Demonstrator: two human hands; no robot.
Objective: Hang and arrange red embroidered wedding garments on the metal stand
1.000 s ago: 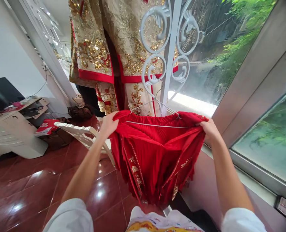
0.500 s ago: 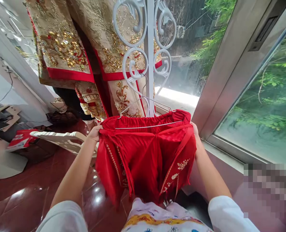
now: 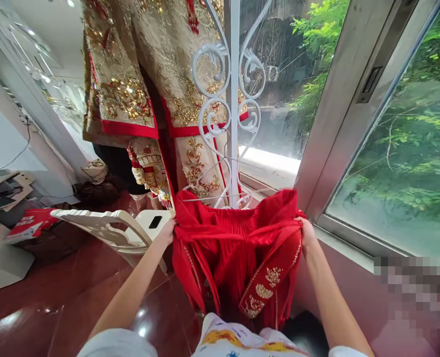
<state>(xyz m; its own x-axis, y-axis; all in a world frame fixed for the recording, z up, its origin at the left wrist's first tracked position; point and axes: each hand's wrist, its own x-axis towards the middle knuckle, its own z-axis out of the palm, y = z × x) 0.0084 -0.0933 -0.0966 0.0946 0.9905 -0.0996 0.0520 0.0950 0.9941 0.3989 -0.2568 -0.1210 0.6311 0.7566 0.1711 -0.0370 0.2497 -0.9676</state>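
Head view | red garment [image 3: 232, 253] | its waist runs crosswise between left hand [image 3: 167, 231] and right hand [image 3: 307, 233] | each pinches one side, neither nearer

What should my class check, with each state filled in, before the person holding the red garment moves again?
1. Left grip closed on the red garment: ok.
2. Right grip closed on its opposite side: ok.
3. Garment spread between both hands: ok.
4. Garment smooth: not ok, it is folded and bunched.
5. Wire hanger seated inside the garment: cannot tell, red fabric hides part of it.
6. Left grip apart from the white chair: cannot tell, they overlap in view.
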